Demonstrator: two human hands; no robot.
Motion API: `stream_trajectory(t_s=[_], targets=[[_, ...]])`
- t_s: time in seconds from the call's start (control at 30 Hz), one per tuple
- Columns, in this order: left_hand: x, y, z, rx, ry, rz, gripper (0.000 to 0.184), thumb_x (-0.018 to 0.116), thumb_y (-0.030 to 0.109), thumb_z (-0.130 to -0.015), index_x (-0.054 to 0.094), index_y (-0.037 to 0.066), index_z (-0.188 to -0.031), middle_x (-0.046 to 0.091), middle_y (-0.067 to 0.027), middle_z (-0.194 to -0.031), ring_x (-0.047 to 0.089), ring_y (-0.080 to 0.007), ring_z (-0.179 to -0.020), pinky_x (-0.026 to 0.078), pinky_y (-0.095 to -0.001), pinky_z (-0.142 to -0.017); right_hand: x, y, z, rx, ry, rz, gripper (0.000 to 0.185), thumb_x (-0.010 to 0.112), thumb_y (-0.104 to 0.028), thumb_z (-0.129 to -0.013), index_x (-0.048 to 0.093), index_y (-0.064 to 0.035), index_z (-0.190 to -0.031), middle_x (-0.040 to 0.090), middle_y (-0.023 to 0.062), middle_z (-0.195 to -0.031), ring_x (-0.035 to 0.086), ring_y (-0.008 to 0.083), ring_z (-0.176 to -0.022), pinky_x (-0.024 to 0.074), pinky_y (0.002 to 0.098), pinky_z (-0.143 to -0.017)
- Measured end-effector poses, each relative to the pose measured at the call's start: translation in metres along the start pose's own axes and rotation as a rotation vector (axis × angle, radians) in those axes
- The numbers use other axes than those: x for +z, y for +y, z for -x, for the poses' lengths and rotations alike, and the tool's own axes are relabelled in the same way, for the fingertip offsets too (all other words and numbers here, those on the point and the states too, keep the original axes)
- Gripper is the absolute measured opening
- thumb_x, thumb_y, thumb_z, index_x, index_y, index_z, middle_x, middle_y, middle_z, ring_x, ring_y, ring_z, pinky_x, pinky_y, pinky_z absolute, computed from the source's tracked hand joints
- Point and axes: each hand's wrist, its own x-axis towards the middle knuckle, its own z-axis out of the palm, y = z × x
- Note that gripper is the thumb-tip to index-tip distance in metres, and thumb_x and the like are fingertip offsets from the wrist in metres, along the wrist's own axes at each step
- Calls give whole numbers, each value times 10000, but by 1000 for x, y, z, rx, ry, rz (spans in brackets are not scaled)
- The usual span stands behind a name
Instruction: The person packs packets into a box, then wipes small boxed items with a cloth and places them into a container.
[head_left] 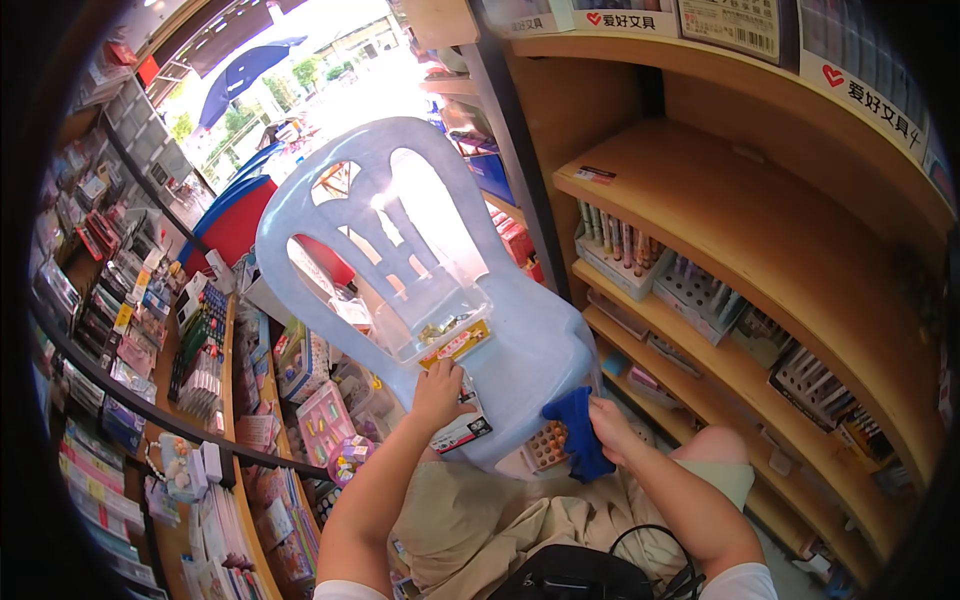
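A light blue plastic chair [535,360] stands in front of my knees. On its seat sits a clear plastic bin [405,325] with small items inside and a yellow-and-red label on its front. My left hand [441,395] is at the seat's left edge, fingers curled over a white-and-black flat box [468,428] just below the bin. Part of that box is hidden under the hand. In my right hand [612,430] is a bunched dark blue cloth [580,435], gripped at its edge beside the front right of the seat.
Curved wooden shelves [700,190] rise on the right, with boxes of pens [620,245] on the lower boards. Racks of packaged stationery [200,350] crowd the left. A bright doorway with a blue umbrella [245,80] lies beyond the chair. A black bag [570,573] rests on my lap.
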Motion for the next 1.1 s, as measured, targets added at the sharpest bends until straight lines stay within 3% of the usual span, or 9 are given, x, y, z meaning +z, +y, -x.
stream_trajectory(t_s=[0.27,0.37,0.57,0.77,0.97,1.1], targets=[[2,-2,-3,58,16,-30,343,680,196,-656,553,37,-933,515,-131,-1015,526,-293,-987,492,-395,-780,7,-4,-1,14,-22,10,240,504,-269,-927,625,-65,-969,597,29,-773,564,127,-575,480,276,-470],[0,6,-3,-15,53,-59,313,638,160,-658,555,22,-927,527,-127,-988,530,-287,-983,499,-385,-771,6,-5,0,45,-42,6,239,512,-280,-920,619,-72,-968,596,28,-771,562,131,-567,480,288,-461],[22,-5,-8,-11,316,-94,278,633,138,-633,565,13,-872,543,-129,-974,552,-289,-962,503,-387,-753,12,-10,7,18,30,-7,297,465,-295,-945,639,-54,-938,561,21,-707,519,106,-527,435,244,-446],[-6,-1,5,-210,442,242,354,651,162,-665,591,-2,-973,593,-156,-1010,592,-321,-881,491,-368,-753,9,-7,2,23,-4,-31,264,455,-260,-941,630,-62,-950,566,29,-713,525,112,-531,447,249,-456],[-16,6,17,-352,534,675,260,641,95,-725,613,8,-969,645,-114,-893,618,-206,-784,486,-305,-714,11,-8,0,98,-50,-115,249,451,-273,-946,600,-83,-1009,593,40,-750,575,128,-592,483,275,-483],[-31,62,21,-280,492,847,235,646,75,-712,592,9,-931,616,-129,-901,599,-223,-788,469,-323,-717,16,-7,1,99,-36,-218,243,447,-278,-949,579,-95,-1040,605,36,-789,596,138,-654,507,292,-540]])
